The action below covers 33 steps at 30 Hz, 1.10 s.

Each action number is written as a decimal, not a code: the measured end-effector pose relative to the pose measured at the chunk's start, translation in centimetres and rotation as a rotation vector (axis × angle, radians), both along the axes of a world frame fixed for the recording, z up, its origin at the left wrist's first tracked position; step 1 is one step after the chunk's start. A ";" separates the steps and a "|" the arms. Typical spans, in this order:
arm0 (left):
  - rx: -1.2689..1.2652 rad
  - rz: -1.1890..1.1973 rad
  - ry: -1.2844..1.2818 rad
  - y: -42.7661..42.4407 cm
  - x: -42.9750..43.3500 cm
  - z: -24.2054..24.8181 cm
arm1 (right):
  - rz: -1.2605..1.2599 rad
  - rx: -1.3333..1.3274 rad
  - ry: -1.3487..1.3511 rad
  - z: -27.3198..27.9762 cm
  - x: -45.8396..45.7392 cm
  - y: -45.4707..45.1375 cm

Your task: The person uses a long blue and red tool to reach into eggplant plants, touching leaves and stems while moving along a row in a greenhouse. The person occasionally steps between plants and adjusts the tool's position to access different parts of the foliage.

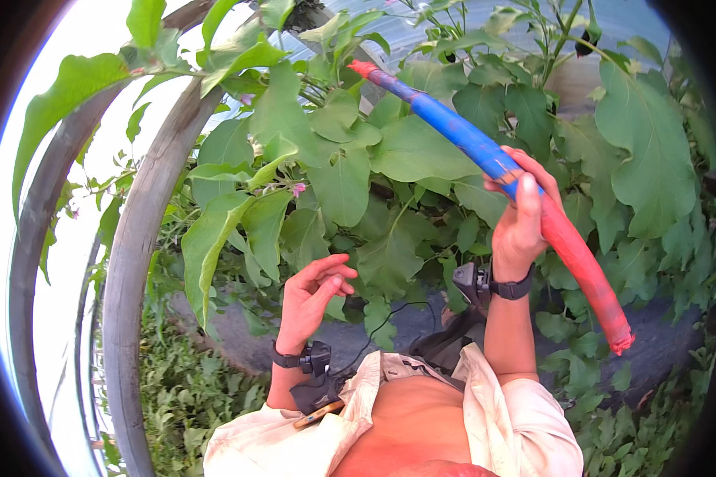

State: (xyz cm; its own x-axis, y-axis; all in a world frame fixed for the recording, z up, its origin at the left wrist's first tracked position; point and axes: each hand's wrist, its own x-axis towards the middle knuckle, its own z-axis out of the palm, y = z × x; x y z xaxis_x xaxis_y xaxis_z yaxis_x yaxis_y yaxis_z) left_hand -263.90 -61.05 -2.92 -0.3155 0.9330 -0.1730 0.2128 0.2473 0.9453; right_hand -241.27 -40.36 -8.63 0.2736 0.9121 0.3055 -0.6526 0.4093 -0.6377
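Observation:
My right hand (525, 208) is closed around the middle of a long, slightly curved stick (453, 128) wrapped in blue and red tape or film. Its blue half slants up and left, with a ragged red tip among eggplant leaves. The red half runs down to the right and ends in a frayed tip. My left hand (319, 292) holds nothing; its fingers are loosely bent before the lower leaves of the eggplant plants (340, 179). Pink-purple flowers (299, 189) show between the leaves, and a dark eggplant fruit (586, 43) hangs at the upper right.
Curved-looking wooden posts (143, 238) stand on the left. Translucent plastic sheeting (388, 21) lies behind the plants. Dark ground cover (238, 334) runs below them, with low greenery (197, 387) nearby. Each wrist bears a strapped device, and a thin black cable (382, 325) loops between them.

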 end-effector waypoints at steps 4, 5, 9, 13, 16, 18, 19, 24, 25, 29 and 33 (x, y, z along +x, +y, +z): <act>-0.034 -0.029 0.009 0.3 0.8 -0.4 | 0.049 0.015 -0.060 0.0 -2.0 1.8; -0.048 -0.013 0.007 0.3 0.9 -0.6 | 0.082 0.015 -0.036 0.3 -2.8 2.4; -0.107 0.039 0.041 -0.8 1.1 -0.6 | 0.140 0.059 0.061 2.2 -5.4 4.2; -0.119 0.088 0.089 -2.1 0.8 0.3 | 0.052 0.202 0.066 3.9 -5.6 4.3; -0.144 0.115 0.106 -2.7 0.6 0.4 | -0.009 0.219 0.001 5.4 -5.6 6.9; -0.145 0.122 0.091 -2.9 0.5 0.2 | -0.044 0.192 0.014 7.3 -7.3 9.7; -0.143 0.123 0.082 -3.0 0.4 0.0 | -0.011 0.145 0.014 8.0 -7.9 10.8; -0.166 0.149 0.040 -3.8 0.5 -0.5 | 0.202 0.132 0.009 10.8 -8.9 15.0; -0.173 0.159 0.036 -3.9 0.3 -0.5 | 0.229 0.136 0.007 11.1 -9.0 15.5; -0.207 0.188 0.043 -4.1 0.4 -0.5 | 0.300 0.087 0.077 11.4 -8.8 17.2; -0.234 0.195 0.044 -3.7 0.5 -0.6 | 0.279 0.121 -0.006 11.7 -9.2 18.2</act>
State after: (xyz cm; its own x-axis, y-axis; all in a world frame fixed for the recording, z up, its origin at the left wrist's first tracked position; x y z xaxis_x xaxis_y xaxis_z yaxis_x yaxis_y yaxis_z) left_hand -263.41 -64.76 -3.54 -0.4971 0.7903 -0.3583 0.1792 0.4975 0.8488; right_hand -250.49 -22.17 3.03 0.0151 0.9084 0.4178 -0.7470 0.2880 -0.5992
